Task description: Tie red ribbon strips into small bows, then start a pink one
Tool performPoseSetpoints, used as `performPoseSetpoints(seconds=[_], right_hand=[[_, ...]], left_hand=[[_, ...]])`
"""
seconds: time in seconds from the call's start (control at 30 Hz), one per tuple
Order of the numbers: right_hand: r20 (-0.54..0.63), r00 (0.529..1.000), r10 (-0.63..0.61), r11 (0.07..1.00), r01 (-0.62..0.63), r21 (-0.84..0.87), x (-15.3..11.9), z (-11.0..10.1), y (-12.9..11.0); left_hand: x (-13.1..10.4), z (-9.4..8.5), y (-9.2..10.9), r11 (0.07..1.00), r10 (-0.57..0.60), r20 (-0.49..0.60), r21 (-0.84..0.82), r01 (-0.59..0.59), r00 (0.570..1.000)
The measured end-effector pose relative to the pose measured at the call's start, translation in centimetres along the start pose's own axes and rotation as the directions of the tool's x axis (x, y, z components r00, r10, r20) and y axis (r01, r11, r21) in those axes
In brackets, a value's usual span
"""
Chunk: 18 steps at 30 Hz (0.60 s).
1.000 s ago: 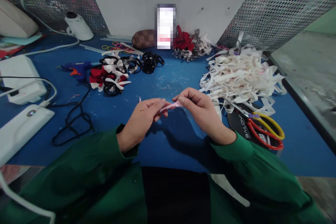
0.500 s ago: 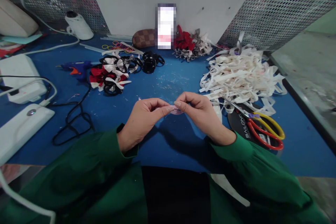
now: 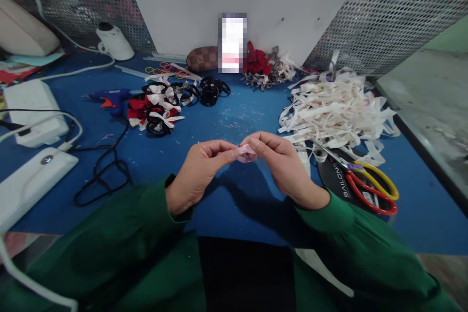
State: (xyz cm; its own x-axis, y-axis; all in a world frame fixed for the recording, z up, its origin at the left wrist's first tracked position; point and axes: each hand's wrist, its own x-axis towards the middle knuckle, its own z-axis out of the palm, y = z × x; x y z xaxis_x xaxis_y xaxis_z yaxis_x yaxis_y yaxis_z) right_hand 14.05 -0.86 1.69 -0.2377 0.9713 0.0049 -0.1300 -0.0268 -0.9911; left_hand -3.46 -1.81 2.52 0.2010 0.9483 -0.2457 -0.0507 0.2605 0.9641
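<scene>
Between my two hands is a short pale pink ribbon (image 3: pixel 247 157), curved into a small loop above the blue table (image 3: pixel 234 226). My left hand (image 3: pixel 203 170) pinches its left end between thumb and forefinger. On the other side, the thumb and forefinger of my right hand (image 3: pixel 285 163) are closed on the ribbon's right part. The fingertips of both hands nearly meet, and part of the ribbon is hidden behind them.
At right lies a heap of white ribbons (image 3: pixel 336 112), with red-and-yellow-handled scissors (image 3: pixel 373 185) in front. Finished-looking bow hair ties (image 3: pixel 157 107) and a blue glue gun (image 3: pixel 113 100) lie left. A phone (image 3: pixel 233 41) stands at the back; a white power strip (image 3: pixel 32 180) sits far left.
The pink ribbon, nearly flat before, now bends into a more visible loop. My right fingers have shifted slightly against it. The whole view has tipped a little.
</scene>
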Motion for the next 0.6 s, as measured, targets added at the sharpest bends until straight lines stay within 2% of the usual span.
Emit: performPoseSetpoints(seconds=[0.13,0.3,0.33,0.4,0.47,0.5,0.53,0.6], right_hand=[[-0.017,1.000,-0.016,0.999,0.016,-0.032,0.16,-0.29,-0.31],[0.061,0.998,0.015,0.993,-0.007,-0.115,0.15,-0.30,-0.11],[0.058,0.998,-0.010,0.988,0.019,-0.156,0.12,-0.31,-0.10],[-0.029,0.990,-0.140,0.951,0.126,-0.284,0.00,-0.32,-0.21],[-0.153,0.939,-0.308,0.879,0.219,-0.425,-0.20,-0.26,-0.42],[-0.189,0.918,-0.348,0.855,0.229,-0.466,-0.31,-0.18,-0.52],[-0.193,0.922,-0.337,0.855,0.214,-0.472,-0.42,-0.07,-0.57],[-0.132,0.973,-0.187,0.915,0.123,-0.384,-0.59,0.27,-0.46]], left_hand=[[0.01,-0.27,-0.32,0.999,-0.039,0.050,-0.034,0.041,0.998],[-0.03,-0.10,-0.33,0.996,-0.092,0.105,0.004,0.092,0.990],[-0.02,-0.04,-0.36,0.995,-0.100,0.102,-0.003,0.101,0.990],[0.04,0.07,-0.43,0.994,-0.098,0.069,-0.043,0.101,0.993],[0.10,0.15,-0.41,0.990,-0.089,0.016,-0.104,0.091,0.996],[0.11,0.19,-0.35,0.987,-0.087,-0.010,-0.137,0.085,0.996],[0.12,0.23,-0.26,0.983,-0.088,-0.029,-0.166,0.082,0.996],[0.07,0.31,-0.03,0.976,-0.098,-0.046,-0.201,0.087,0.994]])
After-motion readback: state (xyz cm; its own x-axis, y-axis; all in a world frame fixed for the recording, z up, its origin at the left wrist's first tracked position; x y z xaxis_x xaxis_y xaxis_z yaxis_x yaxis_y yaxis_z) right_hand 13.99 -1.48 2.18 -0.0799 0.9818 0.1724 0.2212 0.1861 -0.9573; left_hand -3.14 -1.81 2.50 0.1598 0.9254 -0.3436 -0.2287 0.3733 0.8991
